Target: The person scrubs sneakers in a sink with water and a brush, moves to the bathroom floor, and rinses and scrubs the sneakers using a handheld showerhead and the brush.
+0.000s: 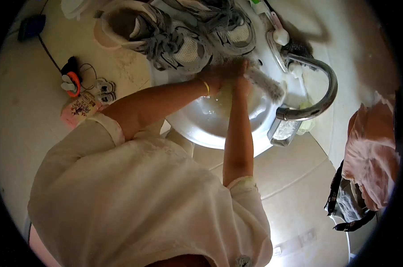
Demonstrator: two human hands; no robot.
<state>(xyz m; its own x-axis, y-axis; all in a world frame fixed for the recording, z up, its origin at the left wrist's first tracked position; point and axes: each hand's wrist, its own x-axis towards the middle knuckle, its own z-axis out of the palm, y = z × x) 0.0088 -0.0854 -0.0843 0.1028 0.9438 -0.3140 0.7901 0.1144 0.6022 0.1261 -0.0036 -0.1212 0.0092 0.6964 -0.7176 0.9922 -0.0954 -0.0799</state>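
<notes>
My two hands meet over the white washbasin (pixel 179 122), which holds cloudy water. My right hand (pixel 240 82) appears closed at one end of a grey bristly brush (pixel 266 83) that points toward the faucet. Against it lies my left hand (pixel 217 76), in shadow, with a gold bracelet at the wrist; its fingers are hidden. Just beyond the left hand, a grey-and-white lace-up sneaker (pixel 183 46) rests on the basin's rim. A second sneaker (pixel 237 33) stands beside it.
A curved chrome faucet (pixel 326 91) arches at the basin's right. Near it are a pink-handled brush (pixel 279 33) and a dark-bristled brush (pixel 299 49). A pink packet (pixel 79 109) lies on the left. Pink cloth (pixel 373 153) hangs at far right.
</notes>
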